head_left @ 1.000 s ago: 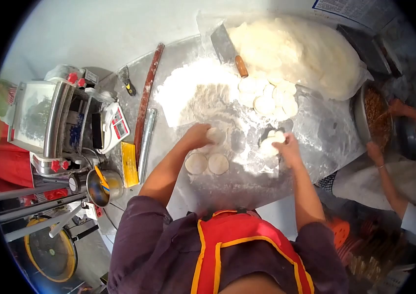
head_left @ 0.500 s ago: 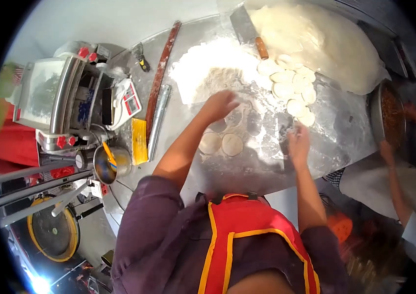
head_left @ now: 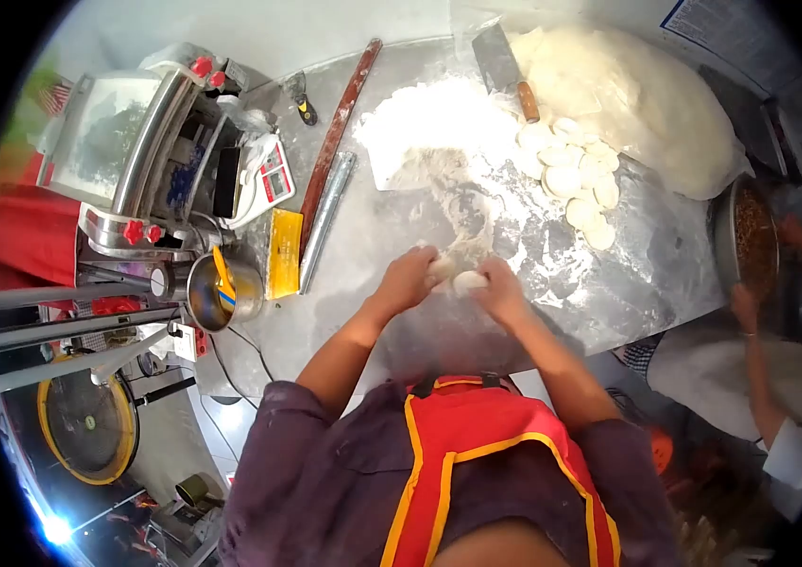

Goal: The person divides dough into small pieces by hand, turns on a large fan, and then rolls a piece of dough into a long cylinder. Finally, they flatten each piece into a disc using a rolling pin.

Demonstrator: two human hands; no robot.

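Note:
My left hand (head_left: 408, 280) is low over the metal table, its fingers curled around a pale dough round (head_left: 441, 270). Close beside it, my right hand (head_left: 502, 291) grips a second dough round (head_left: 469, 282) at its right side. The two rounds sit nearly side by side between my hands. Just beyond them lies a floury patch, leading up to a big heap of white flour (head_left: 429, 118). Farther right, several flattened dough rounds (head_left: 563, 181) overlap in a pile.
A large covered dough mass (head_left: 628, 104) lies at the back right, beside a wooden-handled scraper (head_left: 495, 61). Left are a red-brown rod (head_left: 340, 132), metal tube (head_left: 327, 222), yellow scraper (head_left: 284, 253), scale (head_left: 273, 180) and pot (head_left: 221, 295). Another person's hands hold a filling bowl (head_left: 750, 236).
My left hand has come down and toward me onto a dough round. My right hand has moved left from below the pile to the other round.

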